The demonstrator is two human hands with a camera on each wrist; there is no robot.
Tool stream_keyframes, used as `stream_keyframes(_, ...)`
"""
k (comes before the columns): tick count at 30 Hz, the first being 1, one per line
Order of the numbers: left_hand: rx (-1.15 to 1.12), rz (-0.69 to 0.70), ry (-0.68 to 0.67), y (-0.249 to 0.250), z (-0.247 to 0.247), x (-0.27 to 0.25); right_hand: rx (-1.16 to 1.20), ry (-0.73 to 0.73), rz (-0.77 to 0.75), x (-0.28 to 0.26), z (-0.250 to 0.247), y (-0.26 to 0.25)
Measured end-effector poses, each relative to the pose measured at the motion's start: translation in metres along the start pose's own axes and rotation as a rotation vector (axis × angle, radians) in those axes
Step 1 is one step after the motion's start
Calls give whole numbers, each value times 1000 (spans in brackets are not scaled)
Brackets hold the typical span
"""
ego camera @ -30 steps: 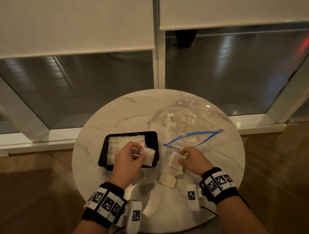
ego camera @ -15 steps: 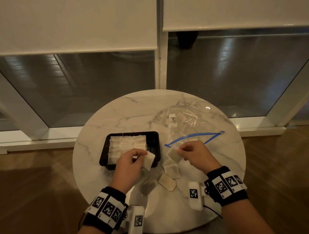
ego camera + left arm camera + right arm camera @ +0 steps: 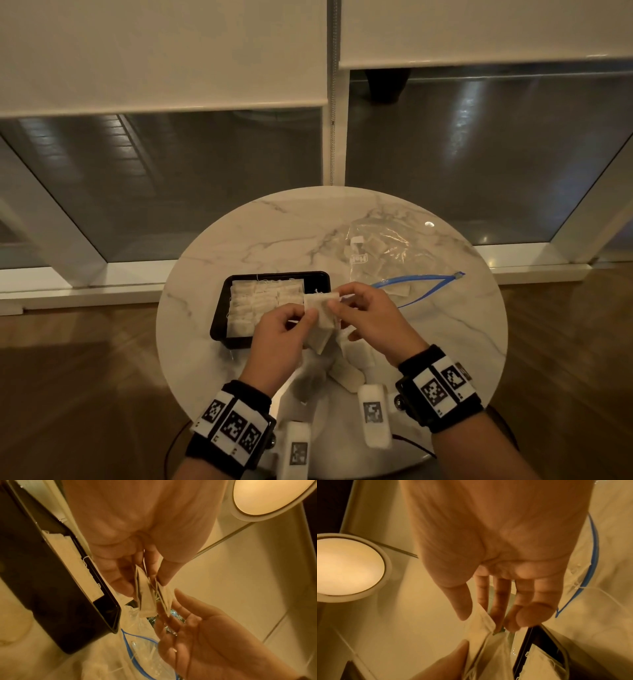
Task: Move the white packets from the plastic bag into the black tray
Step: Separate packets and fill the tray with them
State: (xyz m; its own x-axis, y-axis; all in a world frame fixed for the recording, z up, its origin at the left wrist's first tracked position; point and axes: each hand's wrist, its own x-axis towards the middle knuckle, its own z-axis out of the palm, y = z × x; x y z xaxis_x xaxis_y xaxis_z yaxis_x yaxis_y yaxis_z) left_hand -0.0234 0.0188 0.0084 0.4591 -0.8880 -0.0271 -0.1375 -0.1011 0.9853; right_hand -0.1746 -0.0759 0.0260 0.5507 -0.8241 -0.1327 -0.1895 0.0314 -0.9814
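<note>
Head view: both hands meet over the table (image 3: 445,325), just off the tray's 3 o'clock edge. Left hand (image 3: 277,339) has thumb and fingers curled, pinching a small stack of white packets (image 3: 320,308). Right hand (image 3: 371,320) pinches the same stack from its 3 o'clock side, thumb on the near face, index behind; the other fingers are loosely extended.

Held packets: flat faces roughly upright, the top one's long axis running about 9-to-3, the lower ones hanging down toward 6. Left wrist view shows them edge-on, fanned between the left fingertips (image 3: 123,586), at least two or three layers; exact count can't be told.

Black tray (image 3: 219,315) sits at 9 o'clock of the hands, long axis 9-to-3. Its left and centre hold packed rows of white packets (image 3: 263,301); the right end strip is bare black.

Plastic bag (image 3: 380,253) lies flat at about 1 o'clock of the hands, blue zip mouth (image 3: 424,287) gaping toward 6-7 o'clock, a few packets inside toward the closed far end.

Loose packets on the table (image 3: 346,375) lie at 6 o'clock under the hands, overlapping, at mixed angles.

Right wrist view: right thumb (image 3: 462,601) pressed on the packet's top edge, tray corner just beside it.
</note>
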Motion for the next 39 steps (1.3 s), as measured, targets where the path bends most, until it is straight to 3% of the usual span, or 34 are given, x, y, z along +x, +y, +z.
stream_keyframes(7,186,96,-45,1,-2,-3,-313,-21,-151,3,0,-3)
stream_keyframes(14,247,121,-59,3,-4,-3,-470,-54,-158,0,-12,-23)
stream_keyframes(18,283,105,16,2,-12,-1,-424,317,-299,8,-17,-20)
stream_keyframes(20,354,97,57,-2,-19,1,-318,393,-323,11,-20,-19)
stream_keyframes(23,450,90,80,-11,-29,6,-199,306,-268,17,-21,-17)
stream_keyframes(27,495,20,54,-22,-35,10,-359,302,-211,30,-23,-9)
stream_keyframes(31,496,-59,3,-31,-37,14,-429,165,-155,40,-10,-6)
stream_keyframes(39,481,-77,-20,-37,-45,18,-622,-68,-72,66,14,-8)
